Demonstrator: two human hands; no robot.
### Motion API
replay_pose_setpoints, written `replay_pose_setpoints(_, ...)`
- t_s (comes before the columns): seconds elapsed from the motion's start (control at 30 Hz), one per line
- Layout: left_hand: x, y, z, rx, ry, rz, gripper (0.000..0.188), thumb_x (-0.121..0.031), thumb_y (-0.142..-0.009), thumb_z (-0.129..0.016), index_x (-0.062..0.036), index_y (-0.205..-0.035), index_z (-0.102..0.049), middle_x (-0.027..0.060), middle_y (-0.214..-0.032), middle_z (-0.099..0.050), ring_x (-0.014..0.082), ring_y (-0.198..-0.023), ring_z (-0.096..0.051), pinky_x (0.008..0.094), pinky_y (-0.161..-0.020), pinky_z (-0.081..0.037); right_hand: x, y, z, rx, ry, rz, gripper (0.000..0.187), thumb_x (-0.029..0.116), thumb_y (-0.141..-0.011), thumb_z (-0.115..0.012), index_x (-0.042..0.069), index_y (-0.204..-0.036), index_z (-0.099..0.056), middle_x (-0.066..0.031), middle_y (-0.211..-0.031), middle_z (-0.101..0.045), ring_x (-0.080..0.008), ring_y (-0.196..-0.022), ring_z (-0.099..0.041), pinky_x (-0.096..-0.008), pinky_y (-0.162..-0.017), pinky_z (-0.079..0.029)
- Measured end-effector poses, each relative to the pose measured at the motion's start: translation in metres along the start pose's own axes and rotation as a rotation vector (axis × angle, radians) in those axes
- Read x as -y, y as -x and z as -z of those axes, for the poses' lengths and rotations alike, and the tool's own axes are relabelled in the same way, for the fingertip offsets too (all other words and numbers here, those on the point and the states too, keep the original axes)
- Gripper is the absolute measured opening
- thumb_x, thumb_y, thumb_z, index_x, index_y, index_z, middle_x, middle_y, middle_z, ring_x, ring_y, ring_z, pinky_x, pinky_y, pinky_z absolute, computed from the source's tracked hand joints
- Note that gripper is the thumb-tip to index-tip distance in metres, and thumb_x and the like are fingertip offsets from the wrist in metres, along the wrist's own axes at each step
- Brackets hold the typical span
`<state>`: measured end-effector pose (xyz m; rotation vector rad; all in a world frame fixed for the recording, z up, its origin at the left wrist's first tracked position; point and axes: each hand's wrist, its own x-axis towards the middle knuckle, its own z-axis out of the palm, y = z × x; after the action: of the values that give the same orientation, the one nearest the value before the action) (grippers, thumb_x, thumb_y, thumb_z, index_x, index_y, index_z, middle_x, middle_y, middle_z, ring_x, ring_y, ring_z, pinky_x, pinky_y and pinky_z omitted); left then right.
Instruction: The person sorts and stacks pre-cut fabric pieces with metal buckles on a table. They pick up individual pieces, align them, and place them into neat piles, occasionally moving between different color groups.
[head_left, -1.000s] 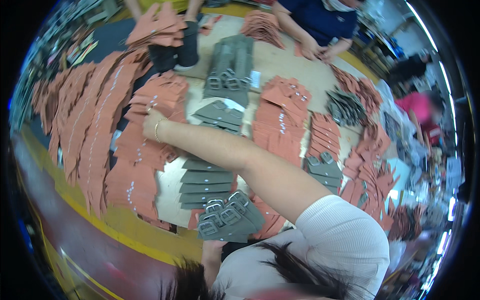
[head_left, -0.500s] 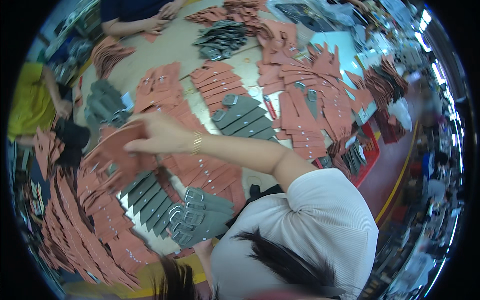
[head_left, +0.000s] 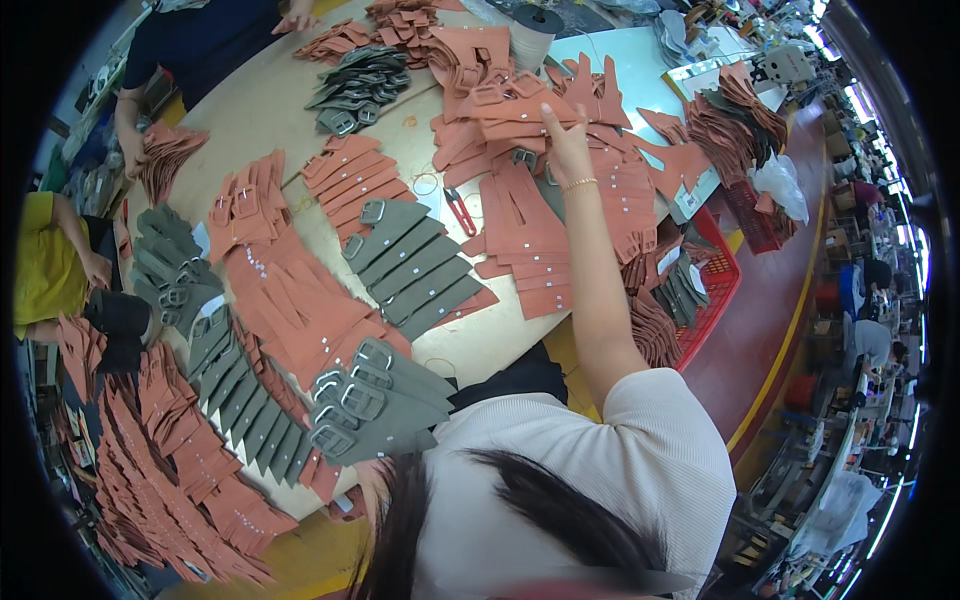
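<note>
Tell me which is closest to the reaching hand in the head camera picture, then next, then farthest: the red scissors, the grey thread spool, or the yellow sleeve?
Measured from the right hand:
1. Red scissors, just to its left on the table.
2. Grey thread spool, beyond it at the far edge.
3. Yellow sleeve, far across at the left rim.

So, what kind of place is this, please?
Most likely a workshop or factory for leather goods. The table is covered with fanned stacks of cut rust-brown pieces and grey buckled straps. The right hand reaches into a pile, and other workers sit around.
</note>
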<state>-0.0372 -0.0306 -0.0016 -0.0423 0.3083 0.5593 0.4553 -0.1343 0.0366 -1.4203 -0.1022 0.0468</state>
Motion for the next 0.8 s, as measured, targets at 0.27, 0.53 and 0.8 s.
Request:
replay_pose_setpoints(0.27,0.012,-0.009,-0.020,0.034,0.006,0.003,0.078,-0.068,-0.090,-0.040,-0.0119,-0.144,-0.043,0.0146,-0.149,-0.042,0.0364,-0.135,-0.040,0.0570,-0.112,-0.028,-0.018,0.033,0.021,0.004,0.331,0.245,0.095,0.034,-0.080,-0.079,-0.001,-0.149,-0.023,-0.0224,-0.156,-0.017,-0.0339,-0.140,-0.031,-0.0429,-0.112,-0.033)
replay_pose_setpoints(0.53,0.021,-0.020,-0.033,0.112,0.042,-0.002,0.078,-0.068,-0.090,-0.040,-0.0122,-0.144,-0.044,0.0147,-0.149,-0.042,0.0366,-0.135,-0.040,0.0571,-0.112,-0.028,0.034,0.190,-0.028,1.042,0.412,0.347,0.051,0.024,-0.080,-0.076,0.010,-0.126,-0.060,-0.0152,-0.148,-0.040,-0.0330,-0.133,-0.042,-0.0404,-0.105,-0.040)
replay_pose_setpoints(0.8,0.026,-0.028,-0.046,-0.044,0.057,-0.111,0.072,-0.067,-0.091,-0.039,-0.0138,-0.139,-0.049,0.0151,-0.146,-0.045,0.0376,-0.134,-0.040,0.0563,-0.113,-0.027,0.045,0.272,-0.053,1.002,0.562,0.802,0.053,0.032,-0.069,-0.079,0.006,-0.112,-0.064,-0.0119,-0.142,-0.045,-0.0304,-0.128,-0.043,-0.0455,-0.099,-0.032)
